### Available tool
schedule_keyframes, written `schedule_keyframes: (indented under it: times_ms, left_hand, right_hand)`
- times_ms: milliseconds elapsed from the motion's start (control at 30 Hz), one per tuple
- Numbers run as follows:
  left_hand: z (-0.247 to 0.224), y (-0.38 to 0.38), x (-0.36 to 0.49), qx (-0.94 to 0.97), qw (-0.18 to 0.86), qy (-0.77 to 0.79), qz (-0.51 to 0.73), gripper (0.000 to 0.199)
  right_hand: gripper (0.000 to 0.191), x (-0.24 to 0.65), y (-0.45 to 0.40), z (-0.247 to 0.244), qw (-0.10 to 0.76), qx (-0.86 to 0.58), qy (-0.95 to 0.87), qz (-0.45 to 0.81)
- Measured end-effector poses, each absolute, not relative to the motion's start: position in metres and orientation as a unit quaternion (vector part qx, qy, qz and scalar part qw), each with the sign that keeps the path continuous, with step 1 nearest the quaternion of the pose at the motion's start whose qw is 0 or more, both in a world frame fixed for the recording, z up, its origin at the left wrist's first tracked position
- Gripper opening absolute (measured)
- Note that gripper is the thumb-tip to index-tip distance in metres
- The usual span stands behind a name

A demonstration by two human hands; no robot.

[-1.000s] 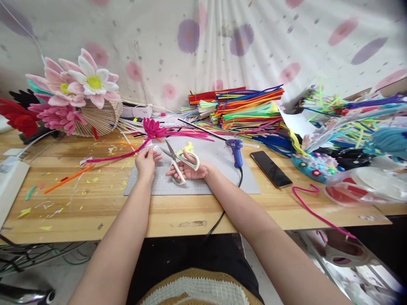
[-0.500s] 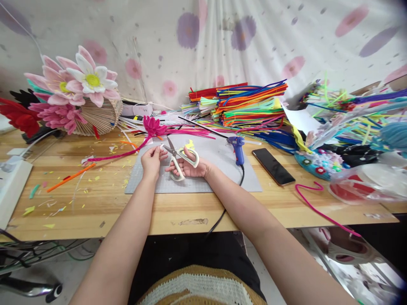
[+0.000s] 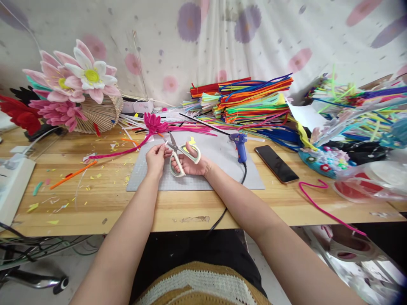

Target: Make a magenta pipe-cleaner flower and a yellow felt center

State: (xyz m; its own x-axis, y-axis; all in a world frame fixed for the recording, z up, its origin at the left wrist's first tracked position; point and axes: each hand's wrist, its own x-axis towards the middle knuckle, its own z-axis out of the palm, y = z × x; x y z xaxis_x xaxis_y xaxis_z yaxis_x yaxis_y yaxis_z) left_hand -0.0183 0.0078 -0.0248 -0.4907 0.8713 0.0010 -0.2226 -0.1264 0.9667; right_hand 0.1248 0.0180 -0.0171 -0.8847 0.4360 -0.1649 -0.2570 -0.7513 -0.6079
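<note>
The left hand (image 3: 156,160) had moved closer to the scissors (image 3: 175,149) than a second before, so that its fingertips were right beside the blades. Its thumb and fingers were pinched together on a small white piece (image 3: 166,143). The right hand (image 3: 192,164) was wrapped around the scissor handles, which were spread, with the blades apart. The scissors were above the left half of the grey mat (image 3: 222,178). The pink flower (image 3: 154,123), just beyond the left hand, had not shifted on the table.

At the far right, a clear plastic bag (image 3: 375,182) held something red and white. At the far left, flowers (image 3: 92,76) stood against a ribbed, basket-like thing (image 3: 106,112); whether it contained their stems could not be told.
</note>
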Motion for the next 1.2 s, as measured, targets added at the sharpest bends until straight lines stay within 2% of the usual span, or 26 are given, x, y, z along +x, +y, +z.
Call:
schedule_keyframes:
  times_ms: [233, 467, 633, 767, 900, 1000, 1200]
  left_hand:
    - [-0.028, 0.011, -0.019, 0.316, 0.344, 0.564, 0.681, 0.009]
    - [-0.030, 0.012, -0.021, 0.319, 0.332, 0.576, 0.675, 0.010]
    - [-0.030, 0.009, -0.027, 0.311, 0.335, 0.565, 0.687, 0.013]
    - [-0.026, 0.004, -0.026, 0.343, 0.381, 0.555, 0.655, 0.013]
    - [-0.023, 0.000, -0.022, 0.406, 0.447, 0.538, 0.589, 0.012]
    - [-0.022, -0.003, -0.019, 0.425, 0.482, 0.519, 0.564, 0.013]
    - [-0.019, -0.007, -0.016, 0.434, 0.517, 0.507, 0.535, 0.013]
  right_hand:
    - [0.060, 0.119, 0.019, -0.021, 0.191, -0.138, -0.305, 0.923]
    - [0.054, 0.117, 0.023, -0.022, 0.194, -0.164, -0.329, 0.910]
    - [0.049, 0.127, 0.030, -0.016, 0.296, -0.202, -0.362, 0.860]
    - [0.038, 0.131, 0.031, -0.019, 0.377, -0.275, -0.470, 0.749]
    - [0.049, 0.125, 0.027, -0.022, 0.438, -0.337, -0.520, 0.651]
    - [0.054, 0.120, 0.025, -0.023, 0.459, -0.334, -0.524, 0.635]
    - [0.051, 0.114, 0.024, -0.029, 0.489, -0.338, -0.519, 0.614]
